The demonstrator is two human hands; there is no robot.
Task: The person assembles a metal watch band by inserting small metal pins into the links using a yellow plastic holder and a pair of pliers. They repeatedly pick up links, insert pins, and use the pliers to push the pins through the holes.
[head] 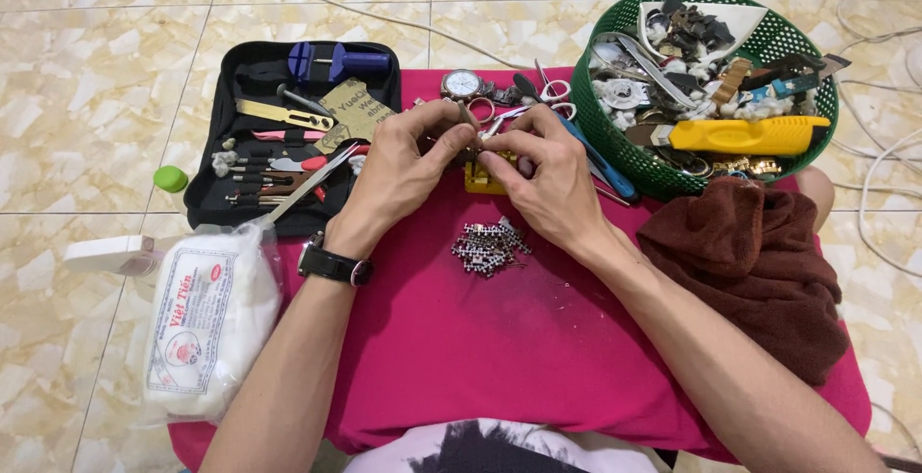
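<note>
My left hand [403,170] and my right hand [547,170] meet over a small yellow block [480,181] on the magenta cloth [480,339]. The left hand's fingers pinch a thin pin-like tool [468,116] above the block. The right hand's fingertips press on a small part at the block, which the fingers mostly hide. A black wristwatch [333,264] sits on my left wrist. A loose metal watch bracelet [490,245] lies in a heap just below the hands. A round watch head [462,84] rests behind them.
An open black tool case [288,127] with small tools lies at left. A green basket [711,89] of parts, with a yellow utility knife [744,134], stands at right. A brown towel [759,262], a white bag of cotton [206,319], scissors [549,89] and a green cap [170,178] lie around.
</note>
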